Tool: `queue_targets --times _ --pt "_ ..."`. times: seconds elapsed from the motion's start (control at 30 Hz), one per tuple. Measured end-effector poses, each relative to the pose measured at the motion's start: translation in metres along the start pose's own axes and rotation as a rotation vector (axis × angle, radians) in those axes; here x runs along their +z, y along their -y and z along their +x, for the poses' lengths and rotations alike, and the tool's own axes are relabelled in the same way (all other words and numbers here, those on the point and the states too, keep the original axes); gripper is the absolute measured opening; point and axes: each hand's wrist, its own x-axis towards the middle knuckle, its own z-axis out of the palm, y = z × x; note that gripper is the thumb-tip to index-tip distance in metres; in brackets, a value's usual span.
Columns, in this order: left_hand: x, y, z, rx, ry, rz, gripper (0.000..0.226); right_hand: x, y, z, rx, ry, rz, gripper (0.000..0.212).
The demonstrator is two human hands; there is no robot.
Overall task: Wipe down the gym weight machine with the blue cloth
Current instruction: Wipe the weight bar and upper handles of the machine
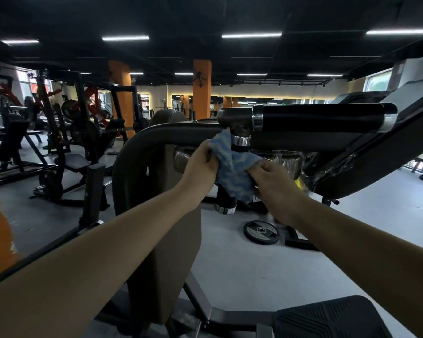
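Note:
The weight machine's dark curved frame bar (181,134) crosses in front of me, with a black padded handle (320,118) and chrome collars above it. A blue and white cloth (232,167) hangs bunched against a chrome-capped post (241,140) under the handle. My left hand (200,167) grips the cloth's left upper edge. My right hand (276,186) holds its right lower part with curled fingers. Both arms reach forward from the bottom of the view.
A black weight plate (260,231) lies on the grey floor below the bar. The machine's dark seat pad (327,318) is at the bottom right. Racks and benches (59,142) stand at the left, orange pillars (202,91) behind.

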Motion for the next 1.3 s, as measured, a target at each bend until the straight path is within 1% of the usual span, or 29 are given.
queue_targets --times 0.1,0.23,0.27,0.33,0.4,0.5,0.63,0.8,0.87,0.93,1.0,1.07,1.17,1.23,1.3 --pt "-0.008 0.002 0.001 0.034 0.132 0.147 0.023 -0.005 -0.002 0.000 0.020 0.048 -0.043 0.017" --pt "-0.021 0.003 -0.006 -0.054 0.321 0.268 0.019 -0.006 -0.015 -0.004 0.026 0.105 -0.084 0.004" --pt "-0.022 0.005 -0.008 -0.049 0.353 0.308 0.020 -0.006 -0.019 -0.005 0.015 0.110 -0.084 0.005" --pt "-0.025 0.010 -0.010 -0.021 0.371 0.410 0.030 -0.006 -0.024 -0.007 -0.009 0.103 -0.072 0.007" --pt "-0.026 0.015 -0.009 -0.010 0.377 0.460 0.038 -0.005 -0.027 -0.009 -0.005 0.104 -0.075 0.007" --pt "-0.027 0.020 -0.012 -0.036 0.385 0.444 0.029 -0.005 -0.032 -0.011 0.026 0.114 -0.074 0.012" --pt "-0.025 0.028 -0.023 -0.069 0.365 0.396 0.024 -0.003 -0.039 -0.016 0.080 0.098 -0.087 0.005" --pt "-0.023 0.036 -0.041 -0.107 0.347 0.321 0.024 0.001 -0.051 -0.023 0.137 0.077 -0.070 0.004" --pt "-0.020 0.042 -0.048 -0.139 0.304 0.282 0.019 0.003 -0.055 -0.025 0.182 0.059 -0.008 0.010" --pt "-0.015 0.046 -0.055 -0.194 0.201 0.183 0.017 0.005 -0.059 -0.026 0.244 0.018 0.091 0.018" --pt "-0.010 0.048 -0.058 -0.280 0.095 0.062 0.017 0.007 -0.060 -0.025 0.296 -0.024 0.216 0.019" --pt "-0.006 0.048 -0.060 -0.376 0.039 -0.039 0.012 0.008 -0.060 -0.024 0.338 -0.041 0.303 0.023" --pt "-0.002 0.046 -0.065 -0.464 0.000 -0.119 0.010 0.007 -0.064 -0.026 0.369 -0.056 0.318 0.033" --pt "0.001 0.047 -0.072 -0.480 -0.006 -0.146 0.016 0.007 -0.068 -0.029 0.371 -0.084 0.301 0.034" --pt "0.003 0.047 -0.074 -0.494 -0.014 -0.237 0.023 0.006 -0.069 -0.030 0.355 -0.092 0.297 0.034"
